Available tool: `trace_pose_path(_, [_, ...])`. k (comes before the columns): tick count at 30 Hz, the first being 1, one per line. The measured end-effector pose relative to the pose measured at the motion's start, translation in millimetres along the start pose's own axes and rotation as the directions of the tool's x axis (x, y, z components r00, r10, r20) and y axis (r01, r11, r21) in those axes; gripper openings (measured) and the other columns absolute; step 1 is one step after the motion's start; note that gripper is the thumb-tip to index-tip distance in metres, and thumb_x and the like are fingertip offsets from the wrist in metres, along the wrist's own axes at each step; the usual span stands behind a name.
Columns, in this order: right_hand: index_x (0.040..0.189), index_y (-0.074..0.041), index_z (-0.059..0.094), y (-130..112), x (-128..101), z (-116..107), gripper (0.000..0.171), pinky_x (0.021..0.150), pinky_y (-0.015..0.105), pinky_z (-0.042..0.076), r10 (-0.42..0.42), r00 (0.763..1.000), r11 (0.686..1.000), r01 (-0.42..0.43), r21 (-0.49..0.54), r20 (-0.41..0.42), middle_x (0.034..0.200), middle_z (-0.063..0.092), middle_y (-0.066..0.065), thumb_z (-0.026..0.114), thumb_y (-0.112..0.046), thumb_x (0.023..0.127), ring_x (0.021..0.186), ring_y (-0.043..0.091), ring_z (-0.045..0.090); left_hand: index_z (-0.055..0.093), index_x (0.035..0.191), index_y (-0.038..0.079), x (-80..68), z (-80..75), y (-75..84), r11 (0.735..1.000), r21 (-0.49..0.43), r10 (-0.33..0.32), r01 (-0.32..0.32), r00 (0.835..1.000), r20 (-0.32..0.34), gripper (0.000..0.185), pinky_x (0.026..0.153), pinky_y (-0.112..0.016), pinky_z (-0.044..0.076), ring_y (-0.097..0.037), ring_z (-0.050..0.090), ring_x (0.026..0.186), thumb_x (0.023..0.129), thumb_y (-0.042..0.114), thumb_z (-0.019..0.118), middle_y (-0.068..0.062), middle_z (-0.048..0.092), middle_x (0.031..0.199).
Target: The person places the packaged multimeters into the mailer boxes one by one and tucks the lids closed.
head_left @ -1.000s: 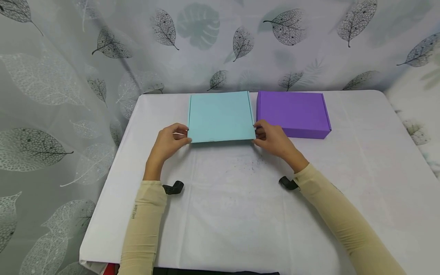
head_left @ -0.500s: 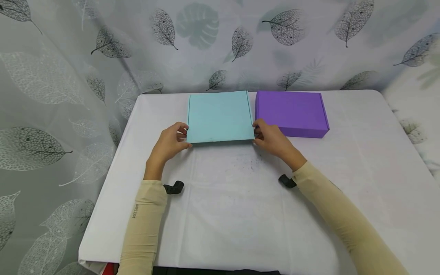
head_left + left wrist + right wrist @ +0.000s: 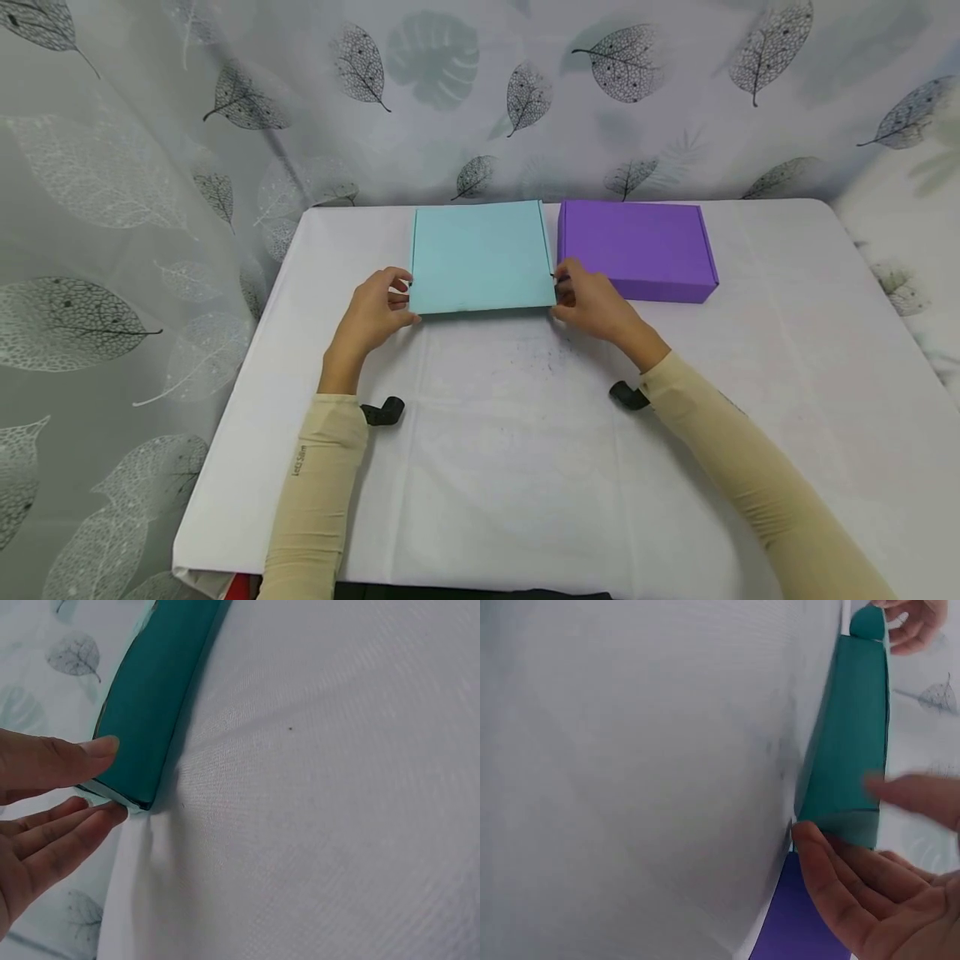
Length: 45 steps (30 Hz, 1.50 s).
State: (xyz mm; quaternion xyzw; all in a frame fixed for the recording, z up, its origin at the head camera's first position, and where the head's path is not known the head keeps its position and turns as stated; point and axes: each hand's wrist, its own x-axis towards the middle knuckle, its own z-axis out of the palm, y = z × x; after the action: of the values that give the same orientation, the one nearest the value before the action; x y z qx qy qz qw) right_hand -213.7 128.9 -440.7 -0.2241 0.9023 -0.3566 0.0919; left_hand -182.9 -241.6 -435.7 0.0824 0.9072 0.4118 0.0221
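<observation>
From the head camera, a flat teal cardboard box (image 3: 480, 257) lies at the far middle of a table covered in white cloth (image 3: 510, 467). The left hand (image 3: 372, 313) pinches its near left corner, thumb at the front edge and fingers on the side. The right hand (image 3: 592, 302) pinches the near right corner the same way. A closed purple box (image 3: 637, 248) sits just beside the teal one, to its right. Both arms wear beige sleeves (image 3: 315, 500).

At the left wrist, the left hand (image 3: 37, 802) has its thumb on the teal box's (image 3: 150, 697) front wall and its fingertips at the corner below.

At the right wrist, the right hand (image 3: 870, 892) holds the teal box's (image 3: 847, 742) near corner between its fingers and a blurred thumb; the purple box (image 3: 795, 922) shows just behind the hand.
</observation>
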Motion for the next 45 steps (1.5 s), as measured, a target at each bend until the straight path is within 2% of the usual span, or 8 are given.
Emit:
trace_pose_path(4, [0.131, 0.002, 0.047, 1.8, 0.1, -3.7, 0.045, 0.092, 0.05, 0.054, 0.04, 0.999, 0.998, -0.042, 0.051, 0.024, 0.125, 0.068, 0.024, 0.072, -0.019, 0.101, 0.112, 0.035, 0.067, 0.054, 0.137, -0.001, 0.8, 0.8, -1.0, 1.0, -0.005, 0.005, -0.005, 1.0, -0.004, 0.064, 0.09, -0.045, 0.057, -0.035, 0.067, 0.114, 0.081, -0.008, 0.085, -0.018, 0.055, 0.123])
trace_pose_path(7, [0.129, 0.004, 0.051, 2.2, 1.2, -5.3, 0.036, 0.092, 0.051, 0.053, 0.061, 0.998, 0.995, -0.061, 0.083, 0.013, 0.126, 0.068, 0.024, 0.068, -0.016, 0.103, 0.114, 0.035, 0.067, 0.053, 0.139, 0.0, 0.8, 1.3, -1.4, 1.0, -0.001, 0.006, -0.006, 1.0, -0.008, 0.067, 0.089, -0.046, 0.057, -0.034, 0.067, 0.114, 0.081, -0.009, 0.085, -0.017, 0.055, 0.123])
trace_pose_path(12, [0.125, 0.004, 0.056, 2.2, 3.3, -3.7, 0.031, 0.089, 0.047, 0.055, 0.098, 0.995, 0.991, -0.095, 0.095, -0.023, 0.122, 0.069, 0.023, 0.07, -0.01, 0.102, 0.109, 0.033, 0.069, 0.052, 0.14, 0.001, 1.2, 2.9, 0.0, 1.0, 0.009, 0.002, -0.002, 1.0, -0.006, 0.069, 0.089, -0.046, 0.057, -0.034, 0.067, 0.114, 0.08, -0.009, 0.085, -0.017, 0.056, 0.124])
trace_pose_path(23, [0.128, 0.005, 0.053, 1.2, 4.7, -3.2, 0.035, 0.09, 0.049, 0.054, 0.095, 0.995, 0.994, -0.094, 0.048, -0.018, 0.123, 0.067, 0.026, 0.07, -0.01, 0.101, 0.113, 0.037, 0.066, 0.051, 0.143, 0.001, 4.7, 4.9, -1.8, 0.997, 0.072, 0.009, -0.011, 1.0, 0.029, 0.07, 0.095, -0.048, 0.054, -0.037, 0.064, 0.118, 0.082, -0.007, 0.085, -0.018, 0.057, 0.127])
trace_pose_path(32, [0.133, 0.006, 0.053, 1.3, 1.5, -5.8, 0.039, 0.093, 0.051, 0.054, 0.083, 0.997, 0.994, -0.082, 0.075, -0.007, 0.124, 0.067, 0.026, 0.07, -0.011, 0.102, 0.115, 0.037, 0.066, 0.047, 0.145, 0.002, 5.3, 5.9, -1.3, 0.994, 0.112, -0.001, -0.003, 0.999, 0.037, 0.073, 0.094, -0.045, 0.055, -0.035, 0.066, 0.111, 0.083, -0.004, 0.085, -0.019, 0.062, 0.117])
trace_pose_path(45, [0.132, 0.007, 0.054, 0.5, 4.3, -8.9, 0.038, 0.093, 0.051, 0.053, 0.073, 0.997, 0.994, -0.074, 0.08, 0.012, 0.124, 0.067, 0.025, 0.069, -0.011, 0.102, 0.115, 0.037, 0.065, 0.049, 0.145, 0.006, 2.2, 2.2, -4.7, 0.998, 0.061, 0.014, -0.015, 1.0, 0.018, 0.072, 0.093, -0.047, 0.055, -0.035, 0.068, 0.112, 0.084, -0.003, 0.084, -0.018, 0.063, 0.118])
